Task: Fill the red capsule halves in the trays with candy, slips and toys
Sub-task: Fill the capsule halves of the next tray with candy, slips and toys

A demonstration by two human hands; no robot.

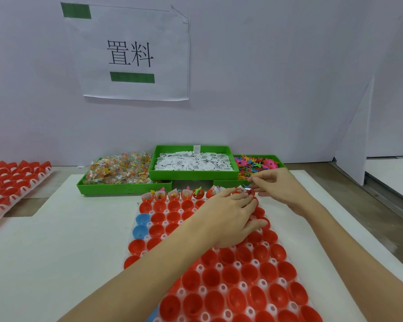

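Paper sign (135, 54) taped to the pale wall, printed in black: 置料, with one green bar at its top left corner and another below the characters. No other legible writing; the slips carry dark print too small to read.

White worktop (79, 228). On it, a white tray (219, 266) packed with red capsule halves (233, 275), open side up; a few blue halves (142, 219) sit along its left edge. The far row of halves holds wrapped candy, slips and small bright toys; the rows nearer the camera look unfilled.

Behind the tray, three green bins: left one (123, 188) heaped with clear candy packets, middle one (193, 174) raised and full of white slips, right one (221, 182) full of coloured plastic toys (256, 165).

Left hand (228, 217) lies flat over the tray's far right part, fingers straight, tips at the far row; nothing seen in its grip. Right hand (277, 189) sits just beyond, at the far right corner of the tray, fingers curled, thumb and forefinger pinched; what it holds is too small to tell.

A second tray (14, 184) of red halves lies at far left.
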